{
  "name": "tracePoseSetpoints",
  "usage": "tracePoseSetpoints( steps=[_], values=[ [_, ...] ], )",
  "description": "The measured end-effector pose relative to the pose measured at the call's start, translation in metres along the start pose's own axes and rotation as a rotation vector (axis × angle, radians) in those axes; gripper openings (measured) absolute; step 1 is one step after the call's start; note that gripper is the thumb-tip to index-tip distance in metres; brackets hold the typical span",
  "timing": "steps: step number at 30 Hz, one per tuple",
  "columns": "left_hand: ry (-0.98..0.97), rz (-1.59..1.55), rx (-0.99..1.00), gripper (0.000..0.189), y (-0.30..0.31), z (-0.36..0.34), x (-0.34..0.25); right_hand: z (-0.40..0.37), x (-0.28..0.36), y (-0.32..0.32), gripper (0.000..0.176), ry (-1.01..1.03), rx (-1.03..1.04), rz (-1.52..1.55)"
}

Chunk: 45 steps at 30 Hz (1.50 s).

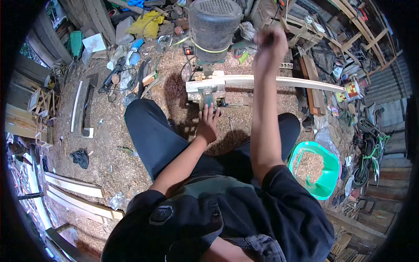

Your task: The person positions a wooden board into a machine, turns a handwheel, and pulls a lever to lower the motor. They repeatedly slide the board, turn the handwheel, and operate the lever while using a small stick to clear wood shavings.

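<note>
A long pale wooden piece (305, 83) lies across the machine, running from its front out to the right. Behind it stands the dark cylindrical motor housing (214, 30) with a yellow band round it. My left hand (208, 124) rests with fingers spread on the metal part (207, 101) at the machine's front, just below the wood. My right hand (271, 41) is raised above and beyond the wood, to the right of the housing. It is blurred by motion, and its fingers cannot be made out.
A green basin (328, 174) of wood shavings stands at my right. Pale boards (83, 203) lie at the lower left. A red-white can (352, 90) is at the wood's right end. A yellow cloth (146, 25) and tools lie at the back left. Shavings cover the ground.
</note>
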<state>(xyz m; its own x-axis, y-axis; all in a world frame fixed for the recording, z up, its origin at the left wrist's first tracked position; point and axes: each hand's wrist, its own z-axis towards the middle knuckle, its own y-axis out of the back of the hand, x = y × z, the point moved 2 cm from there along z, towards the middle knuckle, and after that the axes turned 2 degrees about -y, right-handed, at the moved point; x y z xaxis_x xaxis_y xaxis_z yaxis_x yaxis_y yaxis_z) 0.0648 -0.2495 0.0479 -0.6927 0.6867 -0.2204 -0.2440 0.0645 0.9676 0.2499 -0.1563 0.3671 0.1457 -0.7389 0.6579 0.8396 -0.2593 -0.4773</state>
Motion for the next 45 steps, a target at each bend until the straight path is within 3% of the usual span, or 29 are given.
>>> tracePoseSetpoints(
  steps=[2,4,5,7,9,10,11,13,14,15,17,18,19,21,22,25,26,29,31,36,37,39,40,41,43,44,45],
  values=[
    [0.02,-0.03,0.057,0.098,0.006,0.005,0.001,-0.061,0.0,0.023,0.033,0.08,-0.043,-0.094],
    [0.063,-0.074,0.155,0.099,0.008,0.005,0.003,-0.112,-0.002,0.049,0.032,0.05,0.121,-0.018],
    [0.067,-0.079,0.157,0.099,0.007,0.004,0.007,-0.122,0.002,0.059,0.022,-0.01,0.18,-0.053],
    [0.019,-0.137,0.143,0.101,0.005,0.003,0.01,-0.112,0.027,0.056,0.009,-0.325,0.204,-0.153],
    [0.041,-0.085,0.19,0.104,0.007,0.001,0.009,-0.088,0.049,0.047,0.021,-0.673,0.325,-0.47],
    [0.033,-0.088,0.137,0.103,0.005,0.001,0.01,-0.078,0.048,0.042,0.038,-0.772,0.43,-0.435],
    [0.025,-0.091,0.087,0.102,0.004,0.0,0.011,-0.067,0.049,0.036,0.049,-0.829,0.617,-0.727],
    [0.015,-0.105,0.028,0.105,0.001,-0.003,0.011,-0.058,0.041,0.027,0.055,-0.68,0.852,-1.299],
    [0.009,-0.116,-0.042,0.109,0.001,-0.002,0.011,-0.055,0.026,0.035,0.056,-0.567,1.034,-1.474],
    [0.006,-0.122,-0.04,0.109,-0.006,0.001,0.014,-0.049,0.027,0.02,0.056,-0.572,1.033,-1.479],
    [0.119,-0.306,-0.287,0.118,-0.02,-0.001,0.022,-0.044,0.031,-0.016,0.059,-1.079,1.208,-1.782],
    [0.225,-0.375,-0.242,0.125,-0.025,-0.004,0.024,-0.048,0.013,0.008,0.051,-0.806,1.2,-1.804],
    [0.257,-0.402,-0.289,0.125,-0.036,-0.005,0.033,-0.061,0.007,0.018,0.051,-0.815,1.202,-1.809],
    [0.461,-0.392,-0.14,0.131,-0.038,-0.007,0.045,-0.09,0.012,0.034,0.045,-0.607,0.702,-1.666],
    [0.536,-0.407,-0.034,0.137,-0.03,-0.009,0.047,-0.135,-0.008,0.064,0.047,-0.523,0.637,-1.675],
    [0.624,-0.488,0.267,0.149,-0.055,-0.001,0.066,-0.165,-0.005,0.072,0.044,-0.6,0.357,-1.569],
    [0.64,-0.564,0.357,0.152,-0.056,0.003,0.07,-0.162,-0.011,0.081,0.044,-0.589,0.363,-1.581],
    [0.627,-0.574,0.383,0.148,-0.047,-0.001,0.071,-0.16,-0.034,0.103,0.038,-0.484,0.498,-1.634],
    [0.653,-0.565,0.366,0.145,-0.044,-0.008,0.064,-0.159,-0.041,0.102,0.031,-1.113,0.345,-1.254],
    [0.697,-0.655,0.305,0.133,-0.068,-0.014,0.054,-0.156,-0.03,0.092,0.032,-1.396,0.168,-0.899],
    [0.702,-0.657,0.312,0.133,-0.072,-0.015,0.055,-0.159,-0.029,0.088,0.032,-1.405,0.169,-0.899],
    [0.638,-0.68,0.195,0.125,-0.08,-0.013,0.059,-0.157,-0.024,0.083,0.03,-1.226,0.206,-1.142],
    [0.606,-0.721,0.164,0.117,-0.069,-0.013,0.057,-0.159,-0.027,0.094,0.042,-1.19,0.274,-1.167],
    [0.612,-0.723,0.171,0.117,-0.058,-0.014,0.055,-0.165,-0.033,0.103,0.042,-1.2,0.277,-1.168],
    [0.612,-0.674,0.203,0.115,-0.049,-0.009,0.055,-0.176,-0.04,0.111,0.042,-0.964,0.319,-1.233],
    [0.68,-0.668,0.256,0.115,-0.049,-0.006,0.054,-0.192,-0.04,0.107,0.039,-0.676,0.362,-1.481],
    [0.67,-0.656,0.275,0.115,-0.051,-0.01,0.051,-0.212,-0.068,0.13,0.034,-0.798,0.337,-1.442]
  ],
)
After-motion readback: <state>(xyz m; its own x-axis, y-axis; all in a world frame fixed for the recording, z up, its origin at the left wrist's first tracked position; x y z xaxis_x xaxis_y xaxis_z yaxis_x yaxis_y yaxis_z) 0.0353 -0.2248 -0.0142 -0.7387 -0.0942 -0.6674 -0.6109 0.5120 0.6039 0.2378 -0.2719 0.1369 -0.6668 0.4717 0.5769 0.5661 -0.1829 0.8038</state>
